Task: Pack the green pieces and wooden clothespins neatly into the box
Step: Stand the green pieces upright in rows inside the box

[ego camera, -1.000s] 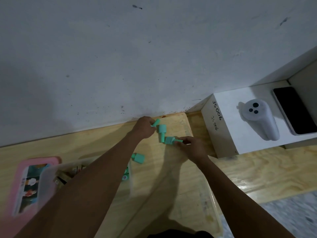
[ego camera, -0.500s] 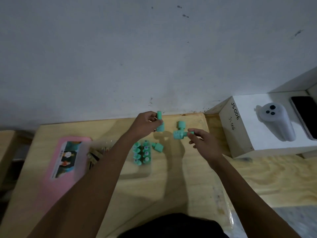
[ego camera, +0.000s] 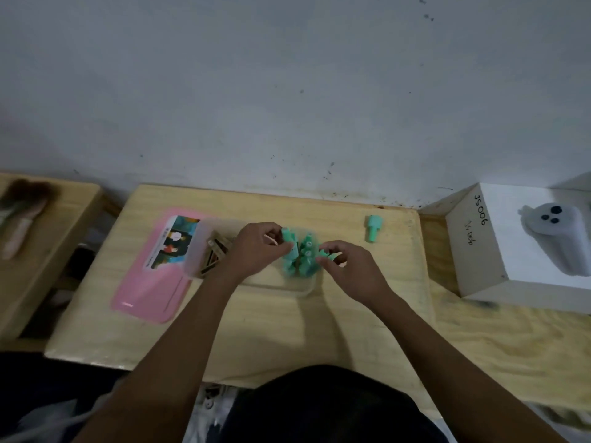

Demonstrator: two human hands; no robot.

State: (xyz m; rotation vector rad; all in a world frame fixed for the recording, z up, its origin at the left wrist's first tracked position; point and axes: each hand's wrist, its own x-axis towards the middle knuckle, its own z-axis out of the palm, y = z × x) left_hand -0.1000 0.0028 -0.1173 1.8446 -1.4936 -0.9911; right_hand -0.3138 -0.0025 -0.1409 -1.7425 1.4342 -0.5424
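Observation:
A clear plastic box (ego camera: 289, 287) lies on the small wooden table (ego camera: 271, 330). Several green pieces (ego camera: 302, 257) stand packed at its right end, and wooden clothespins (ego camera: 216, 251) lie at its left end. My left hand (ego camera: 259, 247) is over the box, pinching a green piece (ego camera: 287, 235) above the packed ones. My right hand (ego camera: 348, 266) pinches another green piece (ego camera: 326, 255) at the box's right side. One loose green piece (ego camera: 372, 227) lies on the table at the back right.
The pink lid (ego camera: 156, 276) with a picture label lies left of the box. A white carton (ego camera: 524, 251) with a grey device on it stands at the right. A brush (ego camera: 20, 215) rests on the bench at the far left. A wall runs behind.
Both hands have come from the back right of the table to the box, each carrying a green piece. My head has tipped, so the whole table shows.

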